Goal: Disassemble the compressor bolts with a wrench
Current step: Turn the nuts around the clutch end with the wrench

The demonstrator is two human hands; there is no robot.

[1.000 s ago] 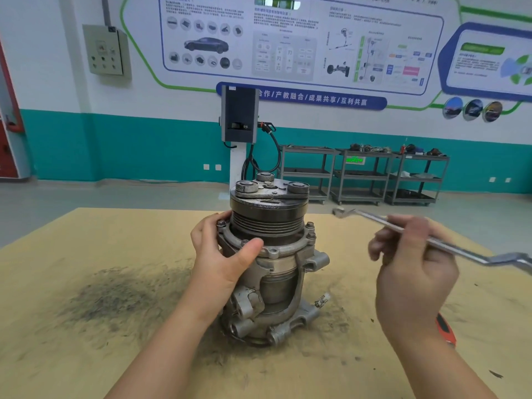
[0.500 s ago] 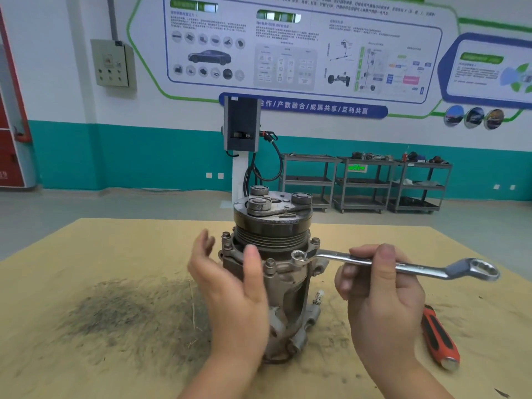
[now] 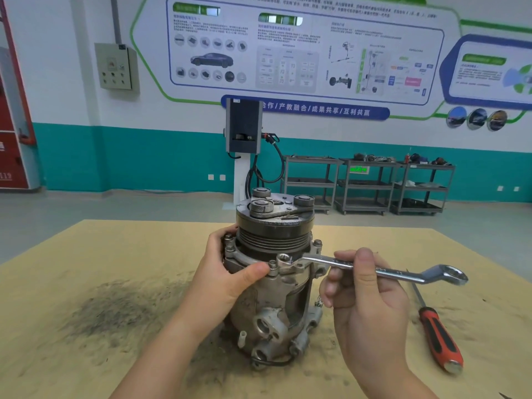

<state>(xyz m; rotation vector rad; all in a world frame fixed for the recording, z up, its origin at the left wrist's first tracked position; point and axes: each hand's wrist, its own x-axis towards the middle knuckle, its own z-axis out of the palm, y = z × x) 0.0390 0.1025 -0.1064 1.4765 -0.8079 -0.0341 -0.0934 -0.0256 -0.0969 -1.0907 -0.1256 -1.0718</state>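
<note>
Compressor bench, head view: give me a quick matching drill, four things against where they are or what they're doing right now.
Things:
1. left hand
2. right hand
3. wrench
4. screwdriver

States:
A. lying on the table, untouched
B. ring end set over a flange bolt
C. gripping the compressor body
D. holding the wrench shank

Pairs: 1-C, 2-D, 3-B, 4-A

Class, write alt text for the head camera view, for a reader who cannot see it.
A person's right hand holds a wrench with its ring end on a bolt on an upright compressor, while the left hand grips the compressor's side. A red-handled screwdriver lies on the table to the right.
</note>
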